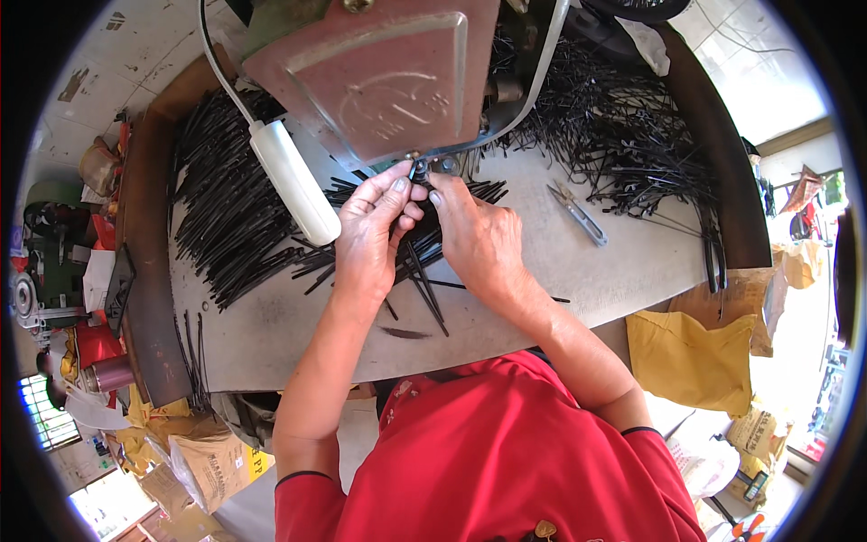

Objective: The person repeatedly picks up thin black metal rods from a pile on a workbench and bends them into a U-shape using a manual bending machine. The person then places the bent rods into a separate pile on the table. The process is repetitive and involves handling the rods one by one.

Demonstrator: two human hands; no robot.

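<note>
While both hands pinch black strips [417,262] under the red machine [379,72], yellow bags [691,361] sit right; left hand [370,230] and right hand [479,235] are closed on them.

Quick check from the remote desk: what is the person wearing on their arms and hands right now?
Both hands, left hand and right hand, are bare: no gloves, rings or watch visible. The forearms are uncovered too. A red short-sleeved shirt has dark trim at each sleeve hem.
</note>
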